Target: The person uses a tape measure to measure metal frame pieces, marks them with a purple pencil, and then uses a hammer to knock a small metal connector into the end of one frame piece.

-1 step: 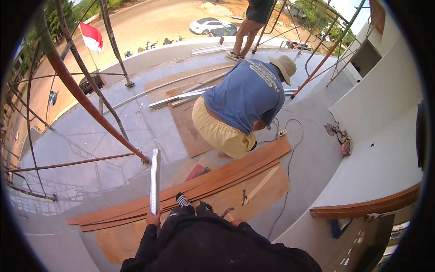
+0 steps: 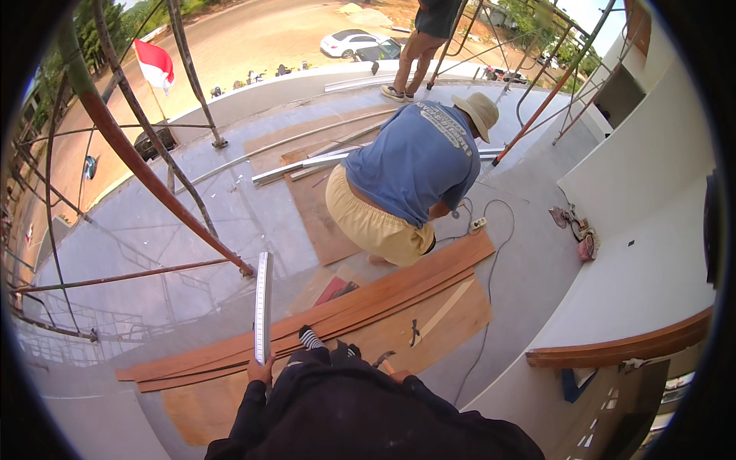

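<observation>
My left hand [image 2: 261, 371] is closed around the lower end of a long, pale metal profile [image 2: 263, 307], which stands up nearly vertical and has a row of small marks or holes along its face. Low at the right of my body, my right hand [image 2: 400, 376] grips the handle of a hammer [image 2: 385, 357]; its fingers are partly covered by my sleeve. Long reddish-brown wooden boards [image 2: 322, 316] lie across the floor in front of me, over a plywood sheet [image 2: 452, 323]. My striped sock [image 2: 309, 337] shows against the boards.
Ahead, a person in a blue shirt [image 2: 422, 157] bends over beside a power socket [image 2: 479, 223] and cable. Another person [image 2: 418, 57] stands farther off. Scaffold poles [image 2: 146, 165] rise at left, a curved white wall [image 2: 613, 245] at right. Metal profiles [image 2: 299, 169] lie beyond the boards.
Very little differs. The bending person's hat has shifted slightly left, and a bit more of my second striped sock shows. Both my hands keep their places.
</observation>
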A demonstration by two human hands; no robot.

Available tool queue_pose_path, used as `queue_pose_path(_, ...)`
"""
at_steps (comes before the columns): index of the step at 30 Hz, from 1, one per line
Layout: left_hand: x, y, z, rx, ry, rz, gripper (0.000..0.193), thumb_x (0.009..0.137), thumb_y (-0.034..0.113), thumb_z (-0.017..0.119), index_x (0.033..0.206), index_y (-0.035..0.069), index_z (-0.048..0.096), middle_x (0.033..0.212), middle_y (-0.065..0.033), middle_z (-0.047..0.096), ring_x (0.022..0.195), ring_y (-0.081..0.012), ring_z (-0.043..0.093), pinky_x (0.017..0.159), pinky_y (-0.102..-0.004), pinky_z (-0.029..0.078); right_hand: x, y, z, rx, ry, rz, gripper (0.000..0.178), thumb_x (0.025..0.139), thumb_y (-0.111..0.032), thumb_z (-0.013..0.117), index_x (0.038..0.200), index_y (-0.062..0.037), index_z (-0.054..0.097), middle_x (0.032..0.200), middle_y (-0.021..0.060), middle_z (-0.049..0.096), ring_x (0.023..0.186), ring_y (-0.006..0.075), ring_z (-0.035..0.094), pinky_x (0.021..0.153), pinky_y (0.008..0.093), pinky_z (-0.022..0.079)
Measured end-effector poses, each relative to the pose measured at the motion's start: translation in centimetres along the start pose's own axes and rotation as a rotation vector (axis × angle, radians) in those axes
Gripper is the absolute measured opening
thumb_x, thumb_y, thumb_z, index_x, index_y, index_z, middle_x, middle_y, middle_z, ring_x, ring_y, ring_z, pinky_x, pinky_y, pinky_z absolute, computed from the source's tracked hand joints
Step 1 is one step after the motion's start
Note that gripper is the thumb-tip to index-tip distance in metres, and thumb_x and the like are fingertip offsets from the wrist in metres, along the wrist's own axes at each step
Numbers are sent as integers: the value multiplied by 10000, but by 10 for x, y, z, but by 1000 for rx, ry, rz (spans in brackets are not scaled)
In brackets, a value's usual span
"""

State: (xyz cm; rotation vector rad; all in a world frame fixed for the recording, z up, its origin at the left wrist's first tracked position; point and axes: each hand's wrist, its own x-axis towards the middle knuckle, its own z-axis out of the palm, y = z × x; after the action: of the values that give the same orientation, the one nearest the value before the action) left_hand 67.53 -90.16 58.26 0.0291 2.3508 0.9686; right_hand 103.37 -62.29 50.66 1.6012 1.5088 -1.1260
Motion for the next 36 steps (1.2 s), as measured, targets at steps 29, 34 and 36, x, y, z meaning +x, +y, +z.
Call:
queue_pose_path(29, 44, -66, -59, 221, -741, -105, 768, 838, 703, 564, 1000, -44, 636, 659, -110, 581, 540, -179, 608, 479, -301, 510, -104, 3, 269, 831, 599, 186, 249, 806, -224, 607, 818, 10, 692, 674, 128, 661, 477, 215, 615, 478, 367, 501)
queue_pose_path(34, 86, -119, -23, 461, -728, -118, 799, 827, 740, 530, 925, -38, 684, 650, -134, 629, 581, -192, 651, 561, -323, 517, -88, -16, 244, 995, 466, 265, 174, 862, -179, 594, 856, -8, 625, 638, 61, 588, 458, 147, 545, 415, 306, 428)
queue_pose_path(36, 98, -137, 12, 557, -765, -82, 862, 831, 774, 466, 932, -49, 704, 674, -153, 664, 616, -200, 675, 635, -332, 516, -49, 3, 251, 981, 489, 266, 166, 887, -182, 592, 874, -17, 605, 618, 27, 545, 438, 112, 497, 382, 277, 389)
